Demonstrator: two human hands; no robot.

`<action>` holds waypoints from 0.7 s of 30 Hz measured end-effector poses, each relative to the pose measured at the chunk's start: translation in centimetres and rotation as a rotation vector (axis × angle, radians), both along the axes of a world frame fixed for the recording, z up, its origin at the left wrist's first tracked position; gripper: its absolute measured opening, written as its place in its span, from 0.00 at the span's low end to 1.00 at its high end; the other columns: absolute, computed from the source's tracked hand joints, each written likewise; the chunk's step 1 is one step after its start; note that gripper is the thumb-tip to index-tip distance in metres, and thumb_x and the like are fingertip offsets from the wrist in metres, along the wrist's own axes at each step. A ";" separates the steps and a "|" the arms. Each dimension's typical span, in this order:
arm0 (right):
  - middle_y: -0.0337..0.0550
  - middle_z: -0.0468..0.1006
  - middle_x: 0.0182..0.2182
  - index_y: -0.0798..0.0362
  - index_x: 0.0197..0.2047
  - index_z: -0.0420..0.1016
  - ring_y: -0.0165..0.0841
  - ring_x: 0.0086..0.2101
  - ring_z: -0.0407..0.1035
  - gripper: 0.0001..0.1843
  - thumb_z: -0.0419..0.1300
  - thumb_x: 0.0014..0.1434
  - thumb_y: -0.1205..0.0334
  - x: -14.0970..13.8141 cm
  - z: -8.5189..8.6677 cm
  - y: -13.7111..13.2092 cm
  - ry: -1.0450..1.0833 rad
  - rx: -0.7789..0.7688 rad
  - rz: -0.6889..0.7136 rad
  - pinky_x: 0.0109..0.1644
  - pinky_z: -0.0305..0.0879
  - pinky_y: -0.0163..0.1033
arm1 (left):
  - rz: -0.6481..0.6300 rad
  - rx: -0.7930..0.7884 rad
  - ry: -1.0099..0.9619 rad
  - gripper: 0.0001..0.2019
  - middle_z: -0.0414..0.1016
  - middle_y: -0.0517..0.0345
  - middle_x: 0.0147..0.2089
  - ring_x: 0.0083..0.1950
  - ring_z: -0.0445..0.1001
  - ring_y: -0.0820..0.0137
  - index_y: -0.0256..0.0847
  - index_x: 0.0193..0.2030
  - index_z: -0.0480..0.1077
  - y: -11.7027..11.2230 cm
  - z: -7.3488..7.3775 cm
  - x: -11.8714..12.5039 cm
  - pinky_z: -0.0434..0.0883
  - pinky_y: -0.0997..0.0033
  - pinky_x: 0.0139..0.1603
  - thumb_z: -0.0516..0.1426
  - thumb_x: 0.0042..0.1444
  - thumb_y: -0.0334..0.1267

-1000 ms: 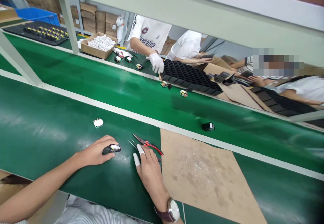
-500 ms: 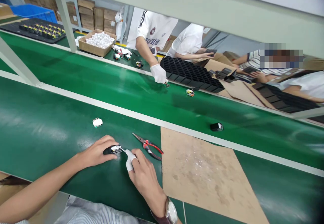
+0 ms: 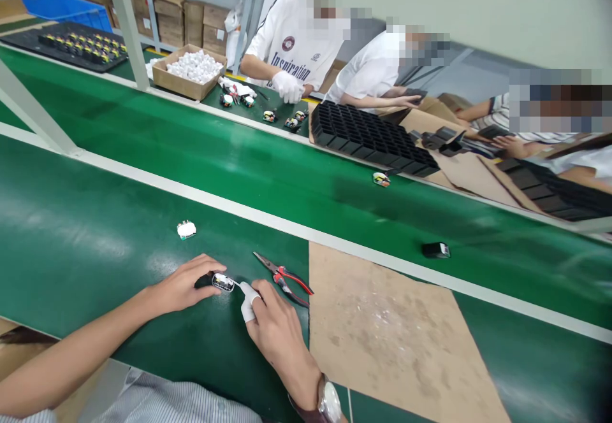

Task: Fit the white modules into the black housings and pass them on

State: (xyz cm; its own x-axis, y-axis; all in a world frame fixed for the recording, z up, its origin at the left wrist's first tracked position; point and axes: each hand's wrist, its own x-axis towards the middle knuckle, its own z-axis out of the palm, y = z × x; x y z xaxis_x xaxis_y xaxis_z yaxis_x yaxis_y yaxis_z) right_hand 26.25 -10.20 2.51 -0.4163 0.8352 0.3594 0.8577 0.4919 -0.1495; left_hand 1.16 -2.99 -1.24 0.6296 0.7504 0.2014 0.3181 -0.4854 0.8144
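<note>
My left hand [image 3: 189, 286] is closed around a small black plastic case [image 3: 209, 280], its open end facing right. Inside the case's mouth shows a circuit board with white and yellow parts [image 3: 222, 281]. With white finger cots on thumb and forefinger, my right hand [image 3: 270, 318] pinches a thin pale tool [image 3: 236, 282] whose tip meets the right edge of the case; its exact kind is hidden. Red-and-black needle-nose pliers [image 3: 283, 278] lie just beyond my right hand. A loose circuit board with a white top [image 3: 186, 229] rests above my left hand.
A stained cardboard sheet [image 3: 382, 334] lies to the right. Beyond a white rail, a green conveyor [image 3: 215, 149] carries a black case [image 3: 436, 250] and a circuit board [image 3: 381, 179]. Across it, co-workers sit near black cases [image 3: 368, 136] and a box of white parts [image 3: 189, 88].
The black case and the board on the conveyor have shifted right. A co-worker's gloved hand has drawn back from the belt. My hands keep their hold, the case's mouth turned slightly more toward me.
</note>
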 end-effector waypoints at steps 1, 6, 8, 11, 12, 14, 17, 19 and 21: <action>0.49 0.76 0.44 0.51 0.35 0.71 0.36 0.33 0.71 0.13 0.50 0.64 0.76 0.0 0.0 0.1 0.003 -0.002 0.007 0.33 0.68 0.42 | -0.001 -0.004 -0.001 0.20 0.76 0.52 0.53 0.52 0.78 0.64 0.47 0.65 0.68 0.0 0.0 0.0 0.77 0.63 0.55 0.62 0.69 0.38; 0.50 0.76 0.43 0.51 0.37 0.72 0.37 0.34 0.71 0.13 0.51 0.64 0.76 -0.2 0.2 0.8 0.021 -0.020 0.055 0.32 0.69 0.41 | 0.002 -0.022 -0.007 0.23 0.77 0.54 0.54 0.49 0.78 0.67 0.50 0.68 0.65 0.0 0.0 -0.1 0.78 0.64 0.54 0.62 0.69 0.37; 0.50 0.76 0.43 0.52 0.38 0.73 0.37 0.35 0.71 0.12 0.51 0.64 0.76 -0.2 0.1 1.3 0.033 -0.021 0.086 0.33 0.70 0.42 | 0.003 -0.015 -0.013 0.23 0.78 0.54 0.54 0.49 0.79 0.67 0.50 0.68 0.65 0.0 0.0 -0.1 0.78 0.65 0.54 0.62 0.69 0.38; 0.49 0.75 0.44 0.52 0.41 0.74 0.38 0.37 0.72 0.12 0.52 0.65 0.75 -0.3 0.0 1.9 0.058 -0.043 0.138 0.37 0.72 0.42 | -0.003 0.004 -0.021 0.23 0.78 0.53 0.53 0.50 0.79 0.66 0.49 0.67 0.65 0.1 0.0 -0.1 0.78 0.64 0.54 0.62 0.68 0.38; 0.49 0.75 0.44 0.52 0.41 0.74 0.38 0.38 0.72 0.12 0.53 0.64 0.75 -0.3 0.1 2.1 0.057 -0.053 0.153 0.37 0.73 0.42 | -0.003 0.005 -0.021 0.23 0.78 0.53 0.53 0.50 0.79 0.66 0.49 0.67 0.65 0.1 0.0 -0.1 0.78 0.64 0.54 0.62 0.68 0.38; 0.49 0.75 0.43 0.51 0.37 0.73 0.39 0.38 0.72 0.12 0.53 0.63 0.76 -0.4 0.5 2.3 0.024 -0.071 0.176 0.35 0.72 0.43 | 0.003 0.000 -0.021 0.22 0.79 0.52 0.53 0.49 0.79 0.66 0.48 0.67 0.66 0.1 -0.1 -0.1 0.78 0.64 0.53 0.62 0.68 0.37; 0.49 0.75 0.41 0.50 0.31 0.70 0.40 0.37 0.71 0.14 0.53 0.58 0.79 -0.1 1.7 2.3 -0.074 -0.084 0.183 0.32 0.70 0.44 | 0.021 -0.024 -0.015 0.22 0.79 0.53 0.53 0.48 0.80 0.66 0.48 0.65 0.67 0.0 0.0 -0.1 0.79 0.65 0.53 0.63 0.67 0.37; 0.49 0.75 0.41 0.50 0.31 0.70 0.40 0.36 0.72 0.14 0.53 0.57 0.80 0.4 2.5 2.1 -0.101 -0.087 0.173 0.32 0.70 0.45 | 0.031 -0.038 -0.009 0.21 0.79 0.54 0.53 0.48 0.80 0.66 0.48 0.65 0.67 0.0 0.1 -0.1 0.79 0.65 0.53 0.64 0.67 0.37; 0.49 0.75 0.41 0.51 0.34 0.72 0.40 0.36 0.72 0.13 0.53 0.61 0.78 1.0 3.0 1.9 -0.065 -0.090 0.163 0.34 0.71 0.45 | 0.034 -0.046 0.000 0.22 0.79 0.54 0.53 0.48 0.80 0.66 0.48 0.64 0.67 0.0 0.1 0.0 0.79 0.64 0.53 0.64 0.66 0.36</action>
